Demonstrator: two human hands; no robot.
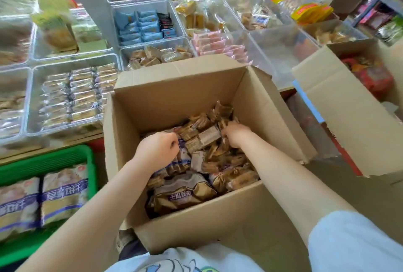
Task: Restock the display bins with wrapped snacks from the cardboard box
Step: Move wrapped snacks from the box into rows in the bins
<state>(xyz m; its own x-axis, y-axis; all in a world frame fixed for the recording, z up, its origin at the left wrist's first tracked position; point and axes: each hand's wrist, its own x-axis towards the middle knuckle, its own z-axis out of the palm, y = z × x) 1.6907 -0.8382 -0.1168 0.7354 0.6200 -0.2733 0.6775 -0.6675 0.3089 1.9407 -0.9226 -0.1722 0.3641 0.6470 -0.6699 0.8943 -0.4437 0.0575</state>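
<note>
Cardboard box point(218, 223) sits open directly in front of the person, holding a pile of brown wrapped snacks point(205, 138). Left hand point(158, 148) fingers curled round snacks at pile's left; right hand point(235, 133) fingers buried in the pile, grip cannot be told. Clear display bins point(72, 97) lie beyond the box.

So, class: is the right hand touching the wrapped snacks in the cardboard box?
Touching. The head view shows the right hand with fingers buried among the wrapped snacks inside the cardboard box.
</note>
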